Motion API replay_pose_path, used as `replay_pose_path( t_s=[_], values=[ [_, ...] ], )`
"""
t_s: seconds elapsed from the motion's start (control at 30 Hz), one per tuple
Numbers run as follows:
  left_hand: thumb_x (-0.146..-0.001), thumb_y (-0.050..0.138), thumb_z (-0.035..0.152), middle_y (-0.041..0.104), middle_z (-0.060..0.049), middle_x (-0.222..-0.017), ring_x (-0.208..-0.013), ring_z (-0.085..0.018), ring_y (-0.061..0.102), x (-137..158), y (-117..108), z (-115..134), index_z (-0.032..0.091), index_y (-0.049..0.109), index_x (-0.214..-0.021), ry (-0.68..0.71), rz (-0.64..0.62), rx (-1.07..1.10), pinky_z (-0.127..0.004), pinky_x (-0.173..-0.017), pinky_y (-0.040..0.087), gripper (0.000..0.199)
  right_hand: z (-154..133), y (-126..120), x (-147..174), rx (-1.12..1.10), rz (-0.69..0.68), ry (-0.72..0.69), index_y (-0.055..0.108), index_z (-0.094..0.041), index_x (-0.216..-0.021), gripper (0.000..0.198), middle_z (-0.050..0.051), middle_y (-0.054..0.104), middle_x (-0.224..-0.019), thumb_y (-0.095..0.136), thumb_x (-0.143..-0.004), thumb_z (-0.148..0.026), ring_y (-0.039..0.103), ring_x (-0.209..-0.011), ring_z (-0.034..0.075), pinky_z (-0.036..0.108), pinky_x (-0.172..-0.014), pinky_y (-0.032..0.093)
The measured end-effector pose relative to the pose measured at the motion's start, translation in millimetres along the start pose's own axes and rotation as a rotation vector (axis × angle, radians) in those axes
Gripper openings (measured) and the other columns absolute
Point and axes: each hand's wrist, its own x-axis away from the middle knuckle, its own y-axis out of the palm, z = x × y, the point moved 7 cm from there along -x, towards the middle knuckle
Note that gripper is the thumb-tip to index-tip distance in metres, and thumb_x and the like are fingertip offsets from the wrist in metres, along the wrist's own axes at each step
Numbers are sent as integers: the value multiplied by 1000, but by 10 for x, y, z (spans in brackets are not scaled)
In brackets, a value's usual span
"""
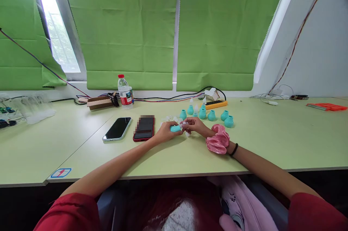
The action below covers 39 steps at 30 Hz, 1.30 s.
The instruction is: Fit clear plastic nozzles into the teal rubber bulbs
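Observation:
My left hand (165,132) is closed round a small turquoise pot-shaped piece (174,128), which lies on its side with its mouth facing right. My right hand (198,125) pinches a small translucent white piece (184,124) at that mouth; whether it sits inside, I cannot tell. Another white bit (187,134) shows just below the right fingertips. Behind my hands, several turquoise pots (211,115) stand on the table, a few with white flame-shaped tips (191,101) on top. Loose white pieces (171,118) lie behind the left hand.
A red-framed phone (144,128) and a pale-edged phone (117,129) lie left of my hands on the table (272,140). Further back are a water bottle (125,92), a cardboard box (100,103), a yellow device (216,104) and cables. An orange tool (326,106) lies far right.

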Motion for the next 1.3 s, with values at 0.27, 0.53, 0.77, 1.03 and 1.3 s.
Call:
replay_pose_path(
  t_s=[0.27, 0.53, 0.77, 1.03, 1.3],
  values=[
    [-71, 48, 41, 62, 0, -71, -64, -12, 51, 52, 28, 128, 15, 62, -80, 86, 8, 19, -21, -62, 37, 30, 16, 30, 37, -22, -113, 41, 52, -12, -80, 32, 2, 60, -59, 61, -64, -38, 49, -41, 7, 20, -41, 39],
    [-74, 46, 42, 63, -2, -70, -61, -14, 53, 78, 32, 155, 17, 62, -81, 113, 1, -113, -21, -60, 36, 31, -26, 99, 84, -16, -191, 87, 47, -15, -76, 28, 0, 59, -58, 59, -66, -38, 49, -42, 7, 18, -41, 37],
    [-76, 41, 47, 63, -5, -79, -72, -19, 56, 81, 45, 110, 19, 57, -91, 98, -16, -249, -24, -66, 36, 36, -33, 167, 118, 39, -221, 108, 38, -17, -79, 32, -3, 57, -50, 50, -71, -45, 45, -33, 7, 16, -33, 32],
    [-76, 41, 47, 62, -5, -76, -71, -19, 56, 85, 62, 112, 19, 57, -90, 78, 17, -256, -25, -64, 36, 35, -24, 243, 113, 16, -213, 95, 30, -19, -80, 33, -4, 57, -45, 45, -74, -48, 43, -30, 8, 16, -32, 32],
    [-76, 44, 42, 65, -3, -80, -72, -16, 56, 56, 20, 152, 18, 61, -88, 66, 50, -29, -24, -69, 37, 31, -42, 171, 56, 119, -70, -60, 36, -18, -78, 27, -5, 50, -51, 40, -78, -45, 44, -42, 7, 17, -39, 33]
  ],
)
